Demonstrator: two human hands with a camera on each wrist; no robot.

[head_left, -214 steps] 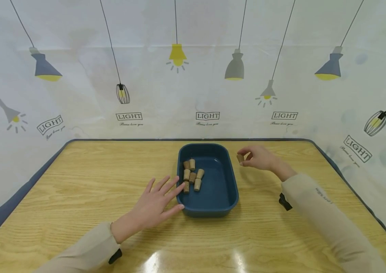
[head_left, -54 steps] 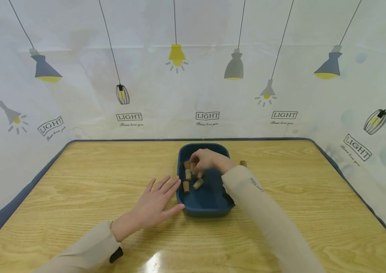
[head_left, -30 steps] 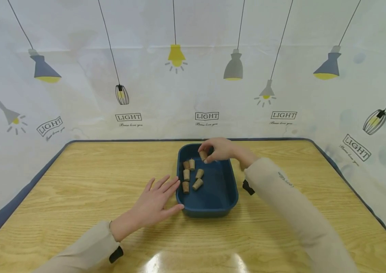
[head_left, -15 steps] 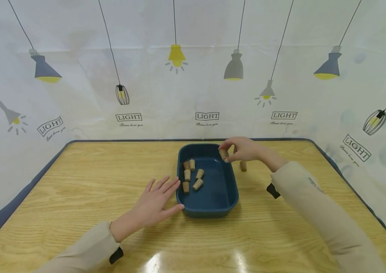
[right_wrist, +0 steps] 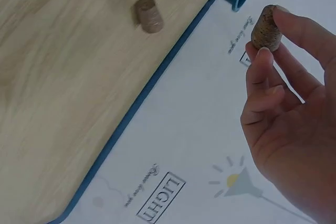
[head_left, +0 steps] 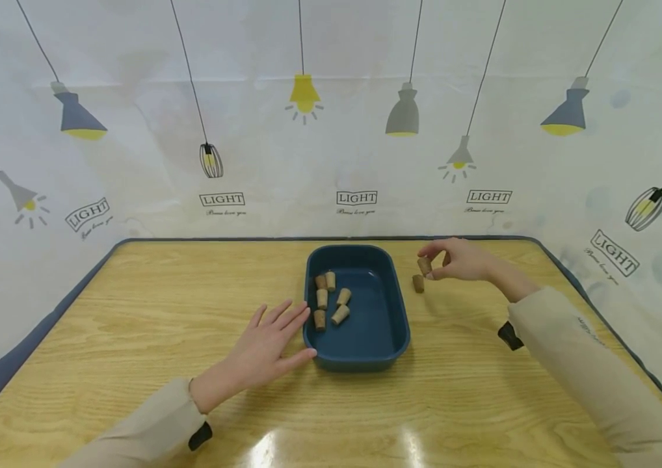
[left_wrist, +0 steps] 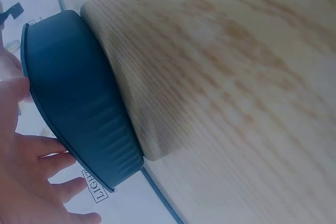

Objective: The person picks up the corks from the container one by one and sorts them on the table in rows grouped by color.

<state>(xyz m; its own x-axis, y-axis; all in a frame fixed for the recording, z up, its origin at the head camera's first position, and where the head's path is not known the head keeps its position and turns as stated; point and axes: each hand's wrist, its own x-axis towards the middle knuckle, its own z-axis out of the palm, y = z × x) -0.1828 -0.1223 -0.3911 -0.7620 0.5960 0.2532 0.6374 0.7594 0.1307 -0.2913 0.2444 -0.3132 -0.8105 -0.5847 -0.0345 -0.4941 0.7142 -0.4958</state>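
My right hand pinches a tapered cork stopper between thumb and fingers, raised above the table to the right of the blue tray. Just below it, in the head view, another cork stopper lies on the table. My left hand is spread with straight fingers, its fingertips and thumb touching the left rim of the blue tray. Several cork stoppers lie along the left side inside that tray. From the left wrist view, the tray's outer wall fills the space beside the fingers.
The wooden table has a dark blue edge. A pale sheet printed with lamps and the word LIGHT rises behind it and along both sides.
A cork was set down on the table right of the tray. My right hand then took another cork from the tray and carried it rightward over the rim. My left hand stayed nearly still.
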